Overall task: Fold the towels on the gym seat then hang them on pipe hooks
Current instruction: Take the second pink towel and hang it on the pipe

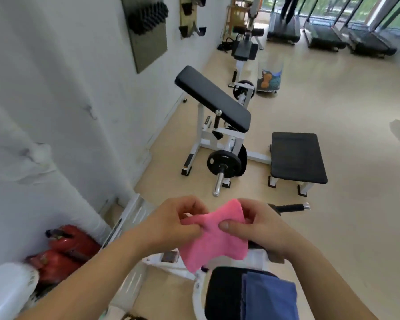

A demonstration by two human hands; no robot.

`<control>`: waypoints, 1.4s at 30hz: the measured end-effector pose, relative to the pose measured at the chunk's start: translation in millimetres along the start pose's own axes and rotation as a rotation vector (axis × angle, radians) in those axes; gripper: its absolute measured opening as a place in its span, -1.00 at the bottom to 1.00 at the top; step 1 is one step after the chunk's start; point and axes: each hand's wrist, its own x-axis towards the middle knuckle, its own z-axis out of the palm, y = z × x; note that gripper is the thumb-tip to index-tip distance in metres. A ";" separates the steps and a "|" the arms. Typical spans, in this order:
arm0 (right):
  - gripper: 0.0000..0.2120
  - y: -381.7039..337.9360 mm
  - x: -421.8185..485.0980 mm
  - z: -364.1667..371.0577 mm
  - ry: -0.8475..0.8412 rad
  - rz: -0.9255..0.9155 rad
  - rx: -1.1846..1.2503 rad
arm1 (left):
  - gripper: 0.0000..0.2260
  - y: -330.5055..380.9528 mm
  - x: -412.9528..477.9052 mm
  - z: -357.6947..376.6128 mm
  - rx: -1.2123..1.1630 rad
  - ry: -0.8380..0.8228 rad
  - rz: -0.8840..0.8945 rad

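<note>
The fingers [226, 225] of both hands are curled and pinching. The left hand [173, 222] nips the upper edge of a pink towel [214, 243] between thumb and fingertips. The right hand [261, 229] presses its thumb on the front of the same edge, with its other fingers tucked behind the cloth. The towel hangs in the air between the hands, bunched at the top and falling loose below. It is held above the black gym seat [224, 294], and a blue towel [268, 296] lies on the right part of that seat.

Beyond the hands is a pale floor [344, 112] with a white-framed curl bench [213, 98] whose padded rest is tilted, a black weight plate [224, 163] on its bar, and a flat black pad [298, 157] just to the right. Red fire extinguishers [72, 248] lie by the white wall [67, 88] at the left, and a dark panel [146, 31] hangs higher up on that wall. Treadmills [284, 28] line the windows at the far end.

Much is cut off or unclear — the seat and the blue towel run out of the bottom edge, and only the legs of a person [289, 8] on a treadmill show. The white wrapped shape [44, 158] along the wall is too blurred to identify — whether it carries hooks cannot be told.
</note>
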 end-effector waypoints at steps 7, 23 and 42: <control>-0.80 -111.3 115.9 93.0 0.015 -0.171 -0.087 | -0.84 -31.9 -34.6 -151.4 0.069 0.475 -0.054; -0.80 -347.0 317.4 87.7 0.231 -0.349 -0.072 | -0.69 47.7 6.0 -389.5 0.162 0.831 0.073; -0.84 -574.0 528.2 40.1 0.255 -0.760 -0.238 | -0.77 160.2 102.7 -593.0 0.369 1.283 0.021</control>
